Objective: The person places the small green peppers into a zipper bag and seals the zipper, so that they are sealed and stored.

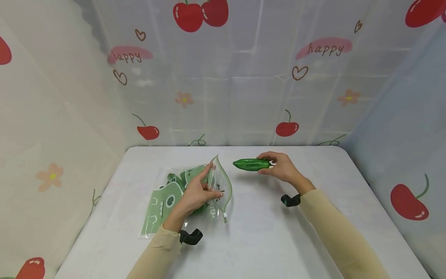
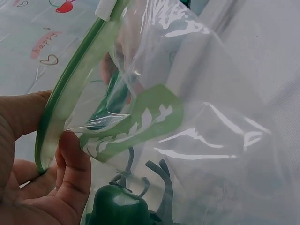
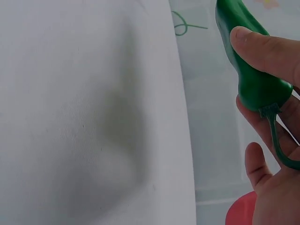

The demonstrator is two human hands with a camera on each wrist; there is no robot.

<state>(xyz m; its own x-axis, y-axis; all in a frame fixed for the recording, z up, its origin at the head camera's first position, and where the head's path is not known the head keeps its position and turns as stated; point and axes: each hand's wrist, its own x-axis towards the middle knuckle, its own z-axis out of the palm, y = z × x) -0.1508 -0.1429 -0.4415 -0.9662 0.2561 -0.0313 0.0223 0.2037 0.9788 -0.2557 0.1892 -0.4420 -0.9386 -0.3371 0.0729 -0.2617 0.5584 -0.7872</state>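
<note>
On the left of the table in the head view lies a clear zip bag (image 1: 153, 209) with a green cartoon print and a green zip edge (image 2: 56, 98). My left hand (image 1: 196, 193) grips the bag at its mouth, thumb and fingers apart, and the mouth gapes to the right. Through the plastic in the left wrist view show a dark green pepper (image 2: 117, 206) and several green stems. To the right of the mouth, my right hand (image 1: 280, 168) holds a long green pepper (image 1: 251, 164) above the table, tip pointing left. Its curved stem (image 3: 276, 140) hangs toward the palm in the right wrist view.
The white table (image 1: 265, 240) ends at a back curtain (image 1: 244, 104) printed with cherries and "happy". Similar curtains close off the left and right sides. A zip slider (image 1: 225, 217) hangs at the near end of the bag's mouth.
</note>
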